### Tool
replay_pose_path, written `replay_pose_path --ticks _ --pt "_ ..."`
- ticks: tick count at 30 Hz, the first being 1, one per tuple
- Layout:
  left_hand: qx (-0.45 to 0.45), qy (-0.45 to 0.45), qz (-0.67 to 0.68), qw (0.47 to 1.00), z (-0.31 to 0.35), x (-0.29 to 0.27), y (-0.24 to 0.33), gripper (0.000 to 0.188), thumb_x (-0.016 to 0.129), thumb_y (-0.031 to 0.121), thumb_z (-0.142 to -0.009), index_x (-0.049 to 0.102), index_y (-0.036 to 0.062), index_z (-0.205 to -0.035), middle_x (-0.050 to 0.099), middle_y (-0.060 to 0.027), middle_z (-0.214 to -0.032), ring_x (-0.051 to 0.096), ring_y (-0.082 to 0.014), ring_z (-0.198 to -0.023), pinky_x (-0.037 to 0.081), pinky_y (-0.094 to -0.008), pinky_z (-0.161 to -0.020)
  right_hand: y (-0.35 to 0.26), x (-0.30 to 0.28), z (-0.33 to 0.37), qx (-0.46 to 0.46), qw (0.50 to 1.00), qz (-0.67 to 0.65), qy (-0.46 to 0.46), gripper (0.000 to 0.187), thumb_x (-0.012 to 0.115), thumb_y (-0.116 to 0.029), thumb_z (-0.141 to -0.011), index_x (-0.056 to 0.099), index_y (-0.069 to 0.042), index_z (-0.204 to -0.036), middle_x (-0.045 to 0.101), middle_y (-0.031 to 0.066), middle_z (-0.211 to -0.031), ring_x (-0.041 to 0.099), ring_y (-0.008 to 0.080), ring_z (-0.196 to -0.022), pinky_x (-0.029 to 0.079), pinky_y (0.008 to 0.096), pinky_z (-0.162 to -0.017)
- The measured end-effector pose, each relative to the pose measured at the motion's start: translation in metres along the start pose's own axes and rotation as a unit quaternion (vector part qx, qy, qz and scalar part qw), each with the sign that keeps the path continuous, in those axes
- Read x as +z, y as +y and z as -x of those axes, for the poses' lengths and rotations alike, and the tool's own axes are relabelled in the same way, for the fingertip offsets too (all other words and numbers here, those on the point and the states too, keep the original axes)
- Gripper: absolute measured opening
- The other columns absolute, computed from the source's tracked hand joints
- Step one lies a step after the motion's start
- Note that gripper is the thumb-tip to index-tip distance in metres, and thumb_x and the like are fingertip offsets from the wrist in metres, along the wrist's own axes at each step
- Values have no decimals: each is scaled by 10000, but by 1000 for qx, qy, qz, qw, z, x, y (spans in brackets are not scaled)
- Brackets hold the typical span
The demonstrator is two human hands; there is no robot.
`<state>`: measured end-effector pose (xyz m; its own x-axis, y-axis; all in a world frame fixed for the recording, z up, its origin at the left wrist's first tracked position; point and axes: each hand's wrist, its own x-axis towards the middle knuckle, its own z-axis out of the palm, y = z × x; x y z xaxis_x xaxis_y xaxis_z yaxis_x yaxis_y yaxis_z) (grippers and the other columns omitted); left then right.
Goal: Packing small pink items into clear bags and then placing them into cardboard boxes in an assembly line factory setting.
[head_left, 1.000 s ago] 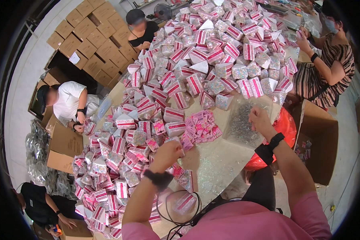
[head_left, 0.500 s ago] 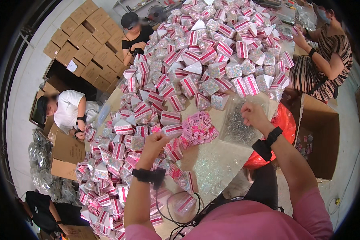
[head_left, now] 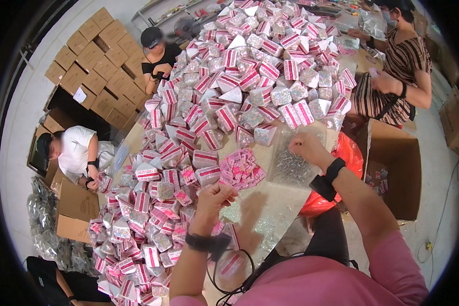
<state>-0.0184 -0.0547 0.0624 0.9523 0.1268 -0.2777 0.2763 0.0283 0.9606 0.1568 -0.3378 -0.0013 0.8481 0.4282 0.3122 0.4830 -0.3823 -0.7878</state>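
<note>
Head view: my left hand is above the table, just beside the near edge of the pink cards; its fingers are bent, with thumb and fingertips close together; I cannot tell whether a small item is gripped between them. My right hand is over the clear tray of thin silvery metal pieces; its fingers are curled inward, with the tips near the thumb; I cannot tell whether it has hold of one of the pieces.

The pink cards lie in a loose, overlapping heap between the tray and the wedge-shaped packs; the packs, glittery with pink bands, form a large pile along the far and left parts of the table; glitter is scattered on the tabletop nearest me.

A black wristband is fitted on each of my forearms; a black cable loops beside the left one. A red plastic bag is at the table's right edge; an open cardboard box is to the right of the bag; a co-worker in striped clothing is beyond the box; stacked cartons are at far left.
</note>
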Motion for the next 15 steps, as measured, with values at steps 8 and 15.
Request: replay_pose_path --ticks 8,15 --pt "-37 -9 104 994 9 31 -28 230 563 259 -905 624 53 -824 655 -63 -788 581 -110 -654 449 -229 -601 8 9 11 150 979 -137 32 137 629 -126 -712 636 0 -763 588 82 -601 535 136 -520 457 314 -538" --pt "-43 -18 131 990 15 37 -40 178 567 210 -890 598 53 -814 649 -75 -800 582 -124 -646 456 -228 -578 4 5 4 52 978 193 -65 139 562 -68 -705 665 -37 -793 645 142 -733 628 301 -668 501 386 -627"
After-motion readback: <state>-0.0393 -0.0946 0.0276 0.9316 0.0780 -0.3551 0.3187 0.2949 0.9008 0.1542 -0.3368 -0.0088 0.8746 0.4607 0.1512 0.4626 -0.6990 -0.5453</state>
